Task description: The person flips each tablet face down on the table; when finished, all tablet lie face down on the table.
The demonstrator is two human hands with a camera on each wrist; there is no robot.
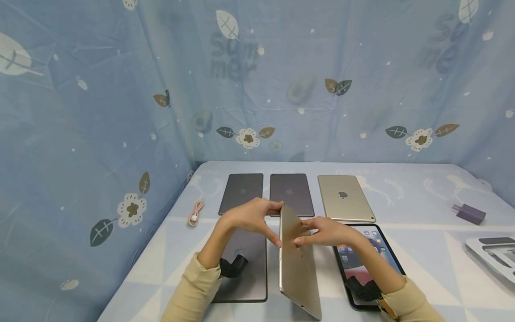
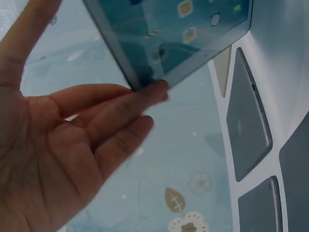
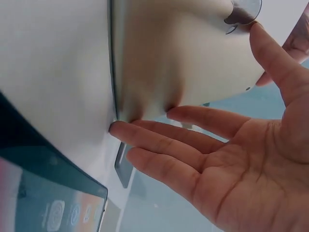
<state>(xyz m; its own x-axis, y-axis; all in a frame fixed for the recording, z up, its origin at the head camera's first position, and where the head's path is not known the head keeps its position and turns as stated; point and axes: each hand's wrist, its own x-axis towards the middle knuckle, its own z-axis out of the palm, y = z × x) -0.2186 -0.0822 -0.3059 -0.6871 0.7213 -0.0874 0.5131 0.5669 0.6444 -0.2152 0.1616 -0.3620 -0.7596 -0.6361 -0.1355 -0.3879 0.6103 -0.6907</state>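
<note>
A gold tablet [image 1: 297, 268] stands tilted up on its long side between my hands, its back turned right. My left hand [image 1: 251, 217] holds the far left corner, fingers at the end and thumb on the long edge. The left wrist view shows the tablet's screen [image 2: 193, 38] with app icons, fingertips at its corner. My right hand [image 1: 327, 232] grips the far end, thumb on the back near the logo. In the right wrist view, the fingertips [image 3: 178, 113] meet the edge of the gold back [image 3: 207, 63].
Two dark tablets [image 1: 242, 190] and another gold tablet [image 1: 346, 197] lie face down at the back. A grey tablet [image 1: 253, 281] lies near left, a black-framed tablet [image 1: 368, 237] with lit screen near right. A pink cable [image 1: 196, 212], purple charger [image 1: 470, 214] and white stand [image 1: 492, 257] flank them.
</note>
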